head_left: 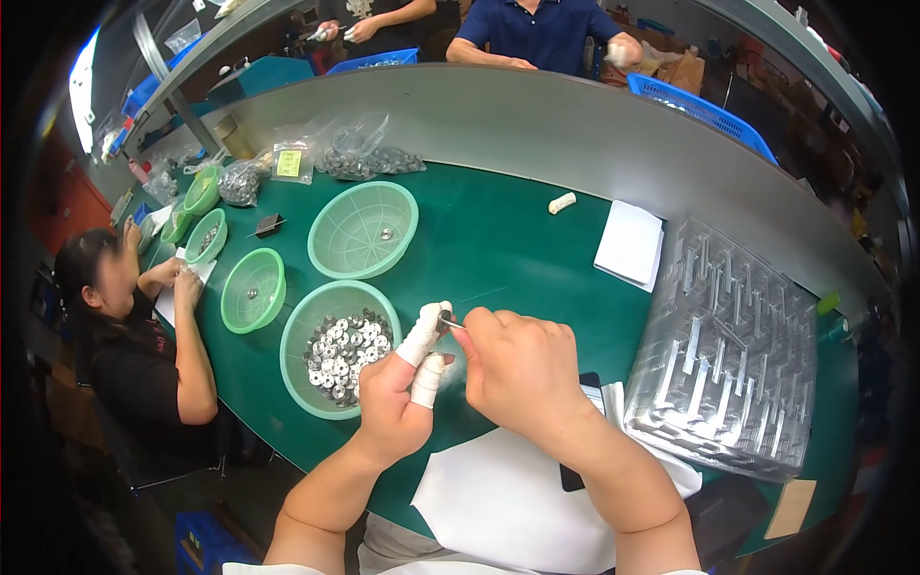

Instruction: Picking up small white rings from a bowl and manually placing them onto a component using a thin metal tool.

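Note:
My left hand (395,402) wears white wraps on its thumb and index finger. Between those fingertips it pinches a small dark round metal part (444,321). My right hand (522,369) is closed around a thin metal pin-like tool (456,327), whose tip meets the part; most of the tool is hidden in the fingers. Left of my left hand stands a light green plastic basket (291,383) filled with silver metal discs (347,353) with holes. Below both hands a white sheet (517,503) lies at the table edge, with a dark phone (572,477) partly under my right forearm.
Other green baskets (410,196) (230,321) stand to the left, near bagged metal parts (369,161). Clear plastic trays (719,355) are stacked at right, beside white paper (628,244). A seated co-worker (134,335) works at left; a grey partition (517,125) runs along the back.

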A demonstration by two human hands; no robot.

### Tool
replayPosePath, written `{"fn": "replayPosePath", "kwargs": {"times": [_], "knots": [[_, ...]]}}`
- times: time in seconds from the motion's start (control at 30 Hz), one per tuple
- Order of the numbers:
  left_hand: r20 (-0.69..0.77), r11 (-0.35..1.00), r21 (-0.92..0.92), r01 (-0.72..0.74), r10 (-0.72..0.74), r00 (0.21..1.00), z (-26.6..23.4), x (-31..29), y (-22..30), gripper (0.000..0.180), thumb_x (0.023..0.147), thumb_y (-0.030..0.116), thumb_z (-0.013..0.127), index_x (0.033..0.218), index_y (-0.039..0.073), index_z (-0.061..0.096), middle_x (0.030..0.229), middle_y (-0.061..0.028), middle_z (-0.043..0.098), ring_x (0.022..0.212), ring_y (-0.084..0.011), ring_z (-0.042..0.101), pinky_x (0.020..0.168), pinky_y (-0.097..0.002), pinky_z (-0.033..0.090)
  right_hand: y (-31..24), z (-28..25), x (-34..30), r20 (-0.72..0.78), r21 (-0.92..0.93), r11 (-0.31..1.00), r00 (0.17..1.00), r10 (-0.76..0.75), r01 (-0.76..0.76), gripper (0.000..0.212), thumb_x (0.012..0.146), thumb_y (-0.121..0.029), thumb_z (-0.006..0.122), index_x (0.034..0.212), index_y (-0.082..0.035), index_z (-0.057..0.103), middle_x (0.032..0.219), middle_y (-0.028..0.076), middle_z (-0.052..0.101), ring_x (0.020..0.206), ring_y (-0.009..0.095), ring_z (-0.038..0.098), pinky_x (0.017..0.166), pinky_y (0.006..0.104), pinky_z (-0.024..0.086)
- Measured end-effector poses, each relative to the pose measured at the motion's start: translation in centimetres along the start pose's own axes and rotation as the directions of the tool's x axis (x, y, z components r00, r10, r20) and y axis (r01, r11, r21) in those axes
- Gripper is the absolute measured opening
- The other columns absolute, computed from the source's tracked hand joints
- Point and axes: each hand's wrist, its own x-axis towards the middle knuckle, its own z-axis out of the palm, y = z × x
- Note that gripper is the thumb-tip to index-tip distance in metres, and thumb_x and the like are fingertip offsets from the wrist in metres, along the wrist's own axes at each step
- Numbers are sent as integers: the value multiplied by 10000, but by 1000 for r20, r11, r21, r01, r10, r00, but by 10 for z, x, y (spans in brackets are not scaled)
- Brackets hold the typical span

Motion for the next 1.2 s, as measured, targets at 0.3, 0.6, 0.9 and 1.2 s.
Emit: {"fn": "replayPosePath", "kwargs": {"times": [0.3, 0.6, 0.9, 1.2], "knots": [[33, 994, -109, -2, 5, 999, -14, 1, -14, 477, 922, -32, 700, 1383, -34, 579, 1238, -162, 696, 1091, -224, 679, 880, -339, 571, 20, -19, 10, 214, 354, 931, 977, 14, -91, 191, 931, -127, 652, 775, -16, 646, 585, 121, 570, 482, 275, 511, 487, 390, 399], [48, 921, 188, -342, 340, 939, -16, 16, -8, 287, 967, 225, 710, 1082, -17, 609, 894, -128, 642, 768, -213, 593, 686, -324, 487, 17, -29, 14, 457, 553, 794, 889, -34, -253, 229, 972, -126, 612, 780, -10, 660, 544, 87, 528, 478, 174, 446, 487, 332, 354], [-33, 950, 95, -297, 301, 953, -10, 12, -18, 213, 944, 178, 722, 1009, 16, 601, 836, -115, 631, 703, -225, 602, 612, -314, 485, 9, -16, 7, 296, 473, 877, 953, -67, -86, 188, 943, -108, 624, 784, -14, 654, 589, 125, 579, 485, 276, 514, 500, 363, 399], [-127, 826, -549, 125, -230, 965, -13, -1, -20, 126, 937, 75, 739, 1033, 4, 697, 942, -97, 728, 791, -156, 690, 638, -247, 521, 8, -20, 10, 279, 527, 841, 960, -36, -122, 183, 947, -101, 617, 796, -6, 661, 584, 129, 571, 479, 284, 513, 485, 363, 397]]}}
